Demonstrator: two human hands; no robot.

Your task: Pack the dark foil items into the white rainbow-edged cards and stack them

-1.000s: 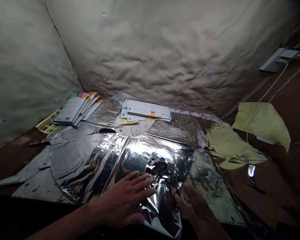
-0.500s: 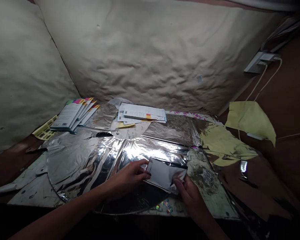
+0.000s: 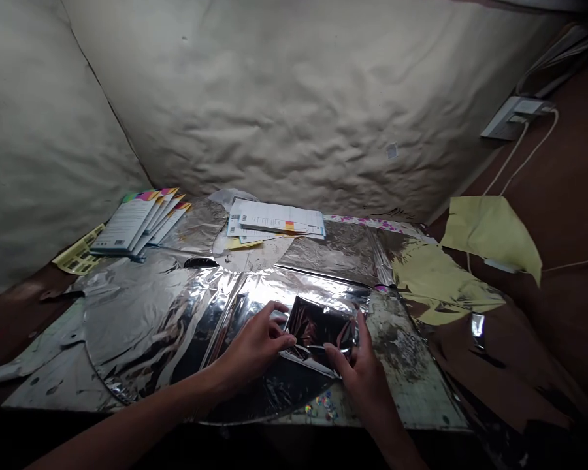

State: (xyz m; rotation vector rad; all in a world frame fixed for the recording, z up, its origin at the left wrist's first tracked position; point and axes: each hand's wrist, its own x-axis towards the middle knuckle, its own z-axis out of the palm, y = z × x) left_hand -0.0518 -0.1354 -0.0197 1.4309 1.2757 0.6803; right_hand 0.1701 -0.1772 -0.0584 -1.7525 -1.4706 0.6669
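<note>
A shiny silver foil packet [image 3: 318, 323] is between my two hands, low over the foil-covered table. Its upper face looks dark and mirrors the hands, with a paler folded strip along the near edge. My left hand [image 3: 259, 339] is at the packet's left end, thumb on the near corner and fingers curled behind. My right hand [image 3: 360, 359] grips the right end, its thumb pressed on the near edge and the fingers along the far right side. The crinkled silver foil sheet [image 3: 151, 326] lies beneath.
Several printed white cards or packs [image 3: 125, 225] lean in a fanned stack at the back left. More printed packs [image 3: 281, 219] lie at the back middle. Yellow sheets [image 3: 434, 281] lie to the right. Small colourful bits [image 3: 326, 405] sit near the front edge. Cables hang from a socket [image 3: 514, 117].
The packet's visible face has gone from pale grey to dark and reflective as it was turned or tilted. My right thumb has shifted left along its near edge.
</note>
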